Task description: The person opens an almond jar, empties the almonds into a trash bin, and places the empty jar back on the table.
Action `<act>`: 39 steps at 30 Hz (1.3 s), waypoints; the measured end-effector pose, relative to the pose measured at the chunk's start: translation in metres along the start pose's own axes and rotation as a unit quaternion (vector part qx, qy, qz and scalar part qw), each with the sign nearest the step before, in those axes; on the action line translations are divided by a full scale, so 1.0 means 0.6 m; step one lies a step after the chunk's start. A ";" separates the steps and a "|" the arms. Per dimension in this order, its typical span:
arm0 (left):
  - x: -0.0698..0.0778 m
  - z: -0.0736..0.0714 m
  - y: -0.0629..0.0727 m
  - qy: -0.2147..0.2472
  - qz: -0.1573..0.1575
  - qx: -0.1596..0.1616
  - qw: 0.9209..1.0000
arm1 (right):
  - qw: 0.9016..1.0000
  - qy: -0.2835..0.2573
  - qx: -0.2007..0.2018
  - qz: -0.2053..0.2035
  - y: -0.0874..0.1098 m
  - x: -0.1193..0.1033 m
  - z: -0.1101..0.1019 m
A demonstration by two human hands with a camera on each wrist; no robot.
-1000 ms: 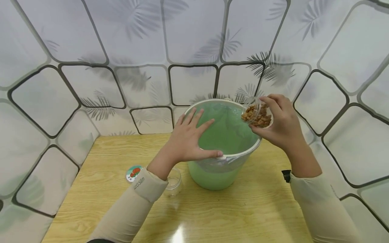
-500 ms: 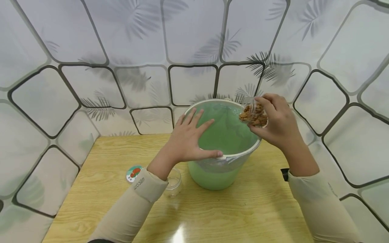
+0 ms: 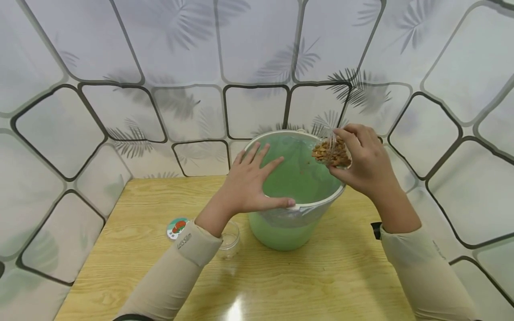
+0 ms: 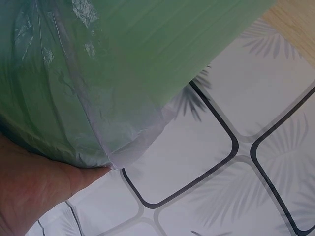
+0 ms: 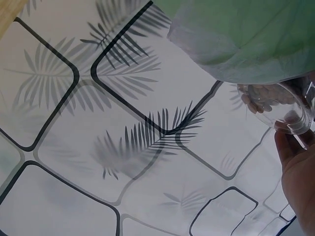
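Note:
A pale green bucket [image 3: 287,236] with a white rim and a clear plastic liner stands on the wooden table. My left hand [image 3: 250,183] rests across its left side, fingers spread and straight, thumb along the front rim. My right hand [image 3: 369,162] grips a small clear jar [image 5: 283,110] at the bucket's right rim. The jar lies tipped on its side, mouth toward the bucket, filled with brown nut-like pieces [image 3: 333,152]. A few specks show in the air inside the bucket, below the jar's mouth. The bottom of the bucket is hidden.
Another clear jar [image 3: 230,243] stands on the table [image 3: 305,285] beside the bucket, partly behind my left forearm. Left of it lies a round lid [image 3: 176,228] with a red picture. A patterned curtain [image 3: 257,111] encloses the table at the back and sides.
My right hand has moved slightly left and tilted the jar further over the bucket. Several brown pieces have begun to fall out. My left hand has stayed in place.

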State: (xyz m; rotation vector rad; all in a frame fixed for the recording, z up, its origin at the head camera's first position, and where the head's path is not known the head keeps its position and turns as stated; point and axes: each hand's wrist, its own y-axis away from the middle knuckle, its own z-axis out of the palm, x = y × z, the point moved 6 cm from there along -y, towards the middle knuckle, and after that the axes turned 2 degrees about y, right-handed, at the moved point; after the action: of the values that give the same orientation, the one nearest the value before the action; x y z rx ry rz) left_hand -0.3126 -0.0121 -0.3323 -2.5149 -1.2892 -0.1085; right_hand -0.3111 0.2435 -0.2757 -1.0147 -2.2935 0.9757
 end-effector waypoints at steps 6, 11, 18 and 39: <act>0.000 0.000 -0.001 -0.003 0.002 0.004 1.000 | 1.000 0.004 -0.005 0.001 0.000 -0.002 -0.002; -0.001 0.001 -0.001 -0.003 0.001 0.003 1.000 | 1.000 0.006 -0.009 -0.003 -0.001 -0.004 -0.001; 0.000 0.001 -0.002 -0.003 0.002 0.004 1.000 | 1.000 0.004 -0.007 -0.011 -0.002 -0.007 0.000; 0.001 0.000 0.000 -0.005 0.003 0.009 1.000 | 1.000 0.002 -0.005 -0.014 0.001 -0.010 0.004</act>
State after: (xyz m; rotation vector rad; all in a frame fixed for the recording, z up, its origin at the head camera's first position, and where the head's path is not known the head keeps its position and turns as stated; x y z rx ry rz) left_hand -0.3122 -0.0117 -0.3319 -2.5057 -1.2813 -0.0833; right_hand -0.3086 0.2384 -0.2782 -0.9850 -2.3057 0.9507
